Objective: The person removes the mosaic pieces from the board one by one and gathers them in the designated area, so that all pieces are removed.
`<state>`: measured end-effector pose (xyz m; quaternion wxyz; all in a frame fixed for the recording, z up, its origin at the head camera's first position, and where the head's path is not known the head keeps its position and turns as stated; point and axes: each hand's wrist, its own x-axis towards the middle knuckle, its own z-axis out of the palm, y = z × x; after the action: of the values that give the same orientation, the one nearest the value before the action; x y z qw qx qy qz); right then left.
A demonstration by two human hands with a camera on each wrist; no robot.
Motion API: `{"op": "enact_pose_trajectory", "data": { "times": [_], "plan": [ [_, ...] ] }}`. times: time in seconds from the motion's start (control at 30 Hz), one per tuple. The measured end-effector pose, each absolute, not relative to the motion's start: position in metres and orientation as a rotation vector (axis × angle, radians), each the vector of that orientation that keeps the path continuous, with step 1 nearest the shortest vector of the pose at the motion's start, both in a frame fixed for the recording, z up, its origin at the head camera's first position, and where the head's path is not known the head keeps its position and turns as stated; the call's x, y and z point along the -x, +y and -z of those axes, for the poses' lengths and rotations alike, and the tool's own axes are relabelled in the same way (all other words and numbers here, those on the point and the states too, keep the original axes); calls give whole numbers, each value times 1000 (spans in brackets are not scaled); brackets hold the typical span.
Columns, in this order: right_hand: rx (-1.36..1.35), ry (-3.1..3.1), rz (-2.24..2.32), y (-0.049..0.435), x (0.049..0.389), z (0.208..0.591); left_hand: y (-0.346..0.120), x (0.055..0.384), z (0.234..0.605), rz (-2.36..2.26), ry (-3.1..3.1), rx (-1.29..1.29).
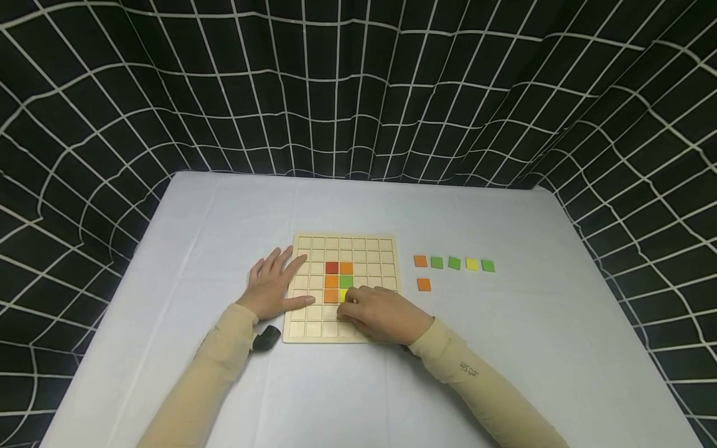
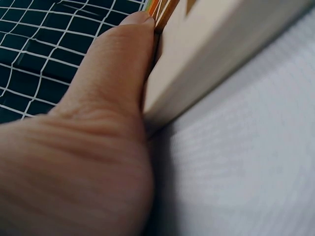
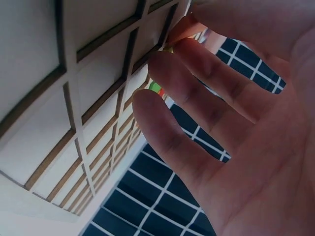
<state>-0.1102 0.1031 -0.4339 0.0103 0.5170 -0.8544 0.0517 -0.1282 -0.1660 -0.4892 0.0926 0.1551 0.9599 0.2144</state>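
A wooden grid board [image 1: 313, 330] lies on the table with small square tiles set in two columns near its middle. The left column has a red tile [image 1: 332, 267] above two orange tiles [image 1: 332, 282]. Beside it are an orange tile [image 1: 346, 268], a green tile [image 1: 346, 282] and a yellow tile [image 1: 343, 295], partly covered by fingers. My left hand [image 1: 269, 289] rests spread over the board's left edge, thumb along the surface. My right hand [image 1: 386, 314] pinches an orange tile [image 3: 183, 30] at the board, just below the yellow one; fingers hide most of it.
Right of the board, a row of loose tiles holds an orange tile [image 1: 421, 261], green tiles [image 1: 454, 263] and a yellow tile [image 1: 472, 264]. Another orange tile [image 1: 424, 285] lies below the row. A dark grid-patterned curtain [image 1: 358, 93] surrounds the white table [image 1: 532, 298].
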Motion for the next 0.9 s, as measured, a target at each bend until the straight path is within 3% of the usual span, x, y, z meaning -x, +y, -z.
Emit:
{"op": "enact_pose_trajectory", "data": {
  "times": [0.4,0.9],
  "plan": [
    [-1657,-2697,-162,105,111,432,-165,129,488,-635,2847,-460],
    [-1511,-2695,-168,118,120,432,-166,128,488,-664,2832,-449]
  ]
}}
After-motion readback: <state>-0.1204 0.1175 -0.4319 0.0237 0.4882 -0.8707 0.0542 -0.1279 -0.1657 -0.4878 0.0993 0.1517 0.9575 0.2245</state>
